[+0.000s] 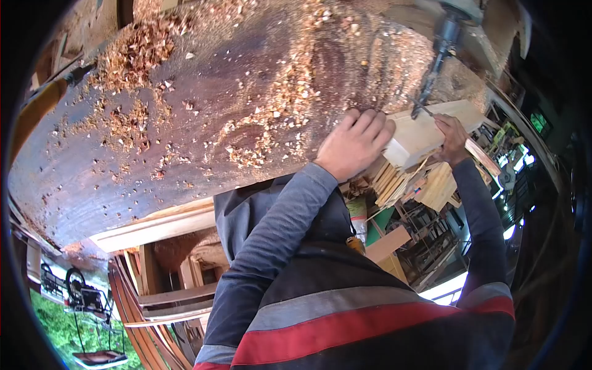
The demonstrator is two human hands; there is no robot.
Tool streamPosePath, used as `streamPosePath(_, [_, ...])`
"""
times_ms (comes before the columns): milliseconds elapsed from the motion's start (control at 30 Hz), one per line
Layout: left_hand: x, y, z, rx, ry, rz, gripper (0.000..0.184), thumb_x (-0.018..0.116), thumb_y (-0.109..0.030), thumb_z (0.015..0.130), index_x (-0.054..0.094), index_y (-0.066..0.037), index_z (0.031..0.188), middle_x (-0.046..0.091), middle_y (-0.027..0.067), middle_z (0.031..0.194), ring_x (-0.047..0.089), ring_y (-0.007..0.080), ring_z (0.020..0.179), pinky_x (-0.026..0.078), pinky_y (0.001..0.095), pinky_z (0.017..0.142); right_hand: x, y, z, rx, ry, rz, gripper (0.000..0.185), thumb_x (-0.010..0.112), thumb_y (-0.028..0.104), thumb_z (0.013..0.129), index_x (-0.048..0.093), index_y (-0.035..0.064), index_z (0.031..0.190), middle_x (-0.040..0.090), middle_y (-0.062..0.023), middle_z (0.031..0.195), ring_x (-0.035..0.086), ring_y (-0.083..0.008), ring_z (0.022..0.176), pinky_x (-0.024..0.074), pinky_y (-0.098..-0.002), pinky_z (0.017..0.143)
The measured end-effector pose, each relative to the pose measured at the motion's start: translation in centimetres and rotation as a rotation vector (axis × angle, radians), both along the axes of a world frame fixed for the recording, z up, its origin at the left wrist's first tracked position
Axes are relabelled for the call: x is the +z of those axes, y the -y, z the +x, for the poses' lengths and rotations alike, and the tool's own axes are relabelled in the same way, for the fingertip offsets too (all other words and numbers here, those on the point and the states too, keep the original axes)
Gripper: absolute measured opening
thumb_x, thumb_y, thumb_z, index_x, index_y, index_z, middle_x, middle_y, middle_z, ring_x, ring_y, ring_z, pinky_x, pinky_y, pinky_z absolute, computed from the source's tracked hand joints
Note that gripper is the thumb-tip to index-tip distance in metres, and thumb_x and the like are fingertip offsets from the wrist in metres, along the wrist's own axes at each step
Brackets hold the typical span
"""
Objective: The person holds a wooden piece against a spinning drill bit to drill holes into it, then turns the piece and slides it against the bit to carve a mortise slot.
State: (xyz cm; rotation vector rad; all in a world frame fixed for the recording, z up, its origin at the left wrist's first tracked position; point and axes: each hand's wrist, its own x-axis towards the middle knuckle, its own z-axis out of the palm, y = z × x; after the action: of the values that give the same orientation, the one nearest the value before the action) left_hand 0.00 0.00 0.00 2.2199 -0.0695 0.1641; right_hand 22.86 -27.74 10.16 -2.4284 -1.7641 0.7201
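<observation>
A pale wooden block (425,132) lies at the right end of the bench, its cut end facing me. My left hand (356,145) is palm down with curled fingers against the block's left end; the thumb and fingertips are partly hidden. At the block's far side, my right hand (453,137) is closed in a pinch on a thin dark stick (424,107), whose exact kind I cannot make out. The stick's tip is close to the lower end of a long drill bit (436,65), which comes down from a chuck (457,13) above the block.
Wood shavings (290,92) are scattered over the dark wooden bench top (203,111). A yellow-handled tool (40,111) is at the far left. Stacked wood offcuts (391,185) are below the block. A pale board (154,225) runs along the bench's near edge.
</observation>
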Motion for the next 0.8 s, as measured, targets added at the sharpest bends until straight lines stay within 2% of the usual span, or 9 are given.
streamPosePath(67, [-1.3, -0.2, 0.9, -0.005, 0.024, -0.036, 0.059, 0.074, -0.032, 0.082, 0.055, -0.014, 0.134, 0.059, 0.0071, 0.133, 0.053, 0.0248, 0.123, 0.039, 0.0445, 0.102, 0.1, -1.2, -0.2, 0.004, 0.045, 0.049, 0.07, 0.079, 0.026, 0.059, 0.056, 0.0031, 0.121, 0.065, -0.0174, 0.121, 0.064, -0.0383, 0.108, 0.0496, -0.0496, 0.097])
streamPosePath(233, [1.9, -1.3, 0.3, -0.019, -0.014, -0.114, 0.067, 0.078, -0.033, 0.076, 0.054, -0.013, 0.136, 0.057, 0.0066, 0.136, 0.052, 0.0259, 0.124, 0.038, 0.0463, 0.102, 2.1, -3.2, -2.0, -0.051, 0.113, 0.036, 0.063, 0.073, 0.018, 0.059, 0.058, 0.0037, 0.118, 0.065, -0.0174, 0.112, 0.063, -0.0395, 0.096, 0.0492, -0.0503, 0.088])
streamPosePath(300, [2.6, -1.6, 0.1, -0.075, -0.097, -0.136, 0.07, 0.08, -0.032, 0.075, 0.054, -0.011, 0.137, 0.056, 0.0081, 0.139, 0.05, 0.0284, 0.128, 0.037, 0.0487, 0.106, 2.0, -3.8, -3.3, -0.025, 0.225, 0.164, 0.058, 0.069, 0.013, 0.059, 0.059, 0.0048, 0.116, 0.065, -0.0149, 0.11, 0.063, -0.0378, 0.097, 0.0492, -0.0501, 0.086])
streamPosePath(367, [2.3, -1.9, -1.7, -0.091, -0.114, -0.146, 0.073, 0.081, -0.031, 0.072, 0.053, -0.009, 0.136, 0.056, 0.0099, 0.14, 0.048, 0.0313, 0.132, 0.033, 0.0507, 0.111, 1.2, -3.4, -4.6, -0.042, 0.113, 0.143, 0.055, 0.069, 0.012, 0.061, 0.058, 0.0062, 0.115, 0.064, -0.0146, 0.113, 0.062, -0.0356, 0.1, 0.0487, -0.0506, 0.087])
streamPosePath(433, [3.6, -4.6, -4.1, -0.183, -0.189, -0.054, 0.073, 0.082, -0.029, 0.071, 0.054, -0.008, 0.136, 0.055, 0.0107, 0.142, 0.047, 0.0325, 0.133, 0.03, 0.0518, 0.115, 1.9, -4.1, -7.7, -0.038, 0.091, 0.07, 0.06, 0.078, 0.02, 0.065, 0.056, 0.009, 0.119, 0.059, -0.0135, 0.12, 0.061, -0.0322, 0.106, 0.0478, -0.0495, 0.09])
streamPosePath(500, [5.1, -7.7, -7.1, -0.166, -0.248, 0.027, 0.071, 0.082, -0.026, 0.071, 0.055, -0.008, 0.135, 0.057, 0.0094, 0.142, 0.047, 0.0322, 0.133, 0.031, 0.0514, 0.115, 2.8, -6.0, -11.0, -0.028, 0.042, 0.223, 0.071, 0.087, 0.035, 0.068, 0.051, 0.0112, 0.125, 0.053, -0.013, 0.126, 0.056, -0.0312, 0.115, 0.0451, -0.0494, 0.096])
streamPosePath(533, [5.4, -9.0, -9.0, -0.092, -0.252, 0.071, 0.07, 0.081, -0.024, 0.071, 0.055, -0.008, 0.134, 0.058, 0.0086, 0.141, 0.047, 0.0324, 0.134, 0.031, 0.0511, 0.114, 3.4, -5.6, -11.8, -0.041, 0.042, 0.244, 0.071, 0.087, 0.035, 0.068, 0.051, 0.0112, 0.125, 0.053, -0.013, 0.126, 0.056, -0.0312, 0.115, 0.0451, -0.0494, 0.096])
streamPosePath(667, [8.2, -14.6, -14.3, 0.166, -0.369, 0.243, 0.067, 0.08, -0.009, 0.069, 0.057, -0.012, 0.132, 0.06, 0.0077, 0.14, 0.048, 0.0331, 0.132, 0.031, 0.0512, 0.113, 5.4, -3.1, -11.0, -0.399, 0.158, 0.456, 0.085, 0.087, 0.053, 0.074, 0.046, 0.006, 0.132, 0.048, -0.0149, 0.127, 0.047, -0.0322, 0.123, 0.036, -0.0513, 0.107])
streamPosePath(800, [9.5, -17.3, -16.6, 0.333, -0.454, 0.256, 0.067, 0.075, 0.0, 0.069, 0.058, -0.014, 0.131, 0.058, 0.0085, 0.14, 0.047, 0.0344, 0.134, 0.032, 0.0483, 0.112, 4.1, 5.3, -7.0, -0.94, 0.192, 0.268, 0.062, 0.069, 0.052, 0.094, 0.053, 0.0025, 0.128, 0.051, -0.0158, 0.132, 0.047, -0.031, 0.127, 0.0385, -0.0485, 0.107])
